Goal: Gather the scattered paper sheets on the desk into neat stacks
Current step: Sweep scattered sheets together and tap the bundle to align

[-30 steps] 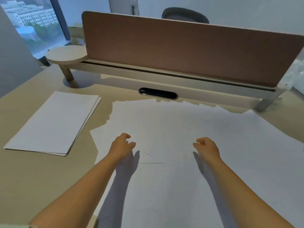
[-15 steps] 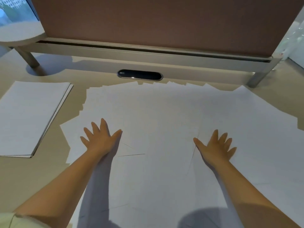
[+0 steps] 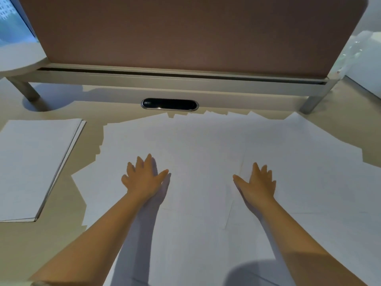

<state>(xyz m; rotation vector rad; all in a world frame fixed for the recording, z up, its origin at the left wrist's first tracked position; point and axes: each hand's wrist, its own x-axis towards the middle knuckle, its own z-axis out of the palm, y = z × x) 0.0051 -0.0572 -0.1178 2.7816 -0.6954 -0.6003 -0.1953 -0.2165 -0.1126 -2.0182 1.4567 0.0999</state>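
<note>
Your left hand [image 3: 144, 178] and right hand [image 3: 257, 182] lie flat, fingers spread, on the loose sheets [image 3: 206, 145] mid-frame. One neat stack [image 3: 35, 162] sits left. Next, sweep the edges inward.

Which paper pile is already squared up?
The stack at the desk's left, apart from both hands: its edges line up. The spread sheets under the open hands fan out unevenly.

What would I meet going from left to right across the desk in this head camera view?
Neat stack of white paper → left hand, flat on the scattered white sheets → right hand → bare beige desk.
</note>
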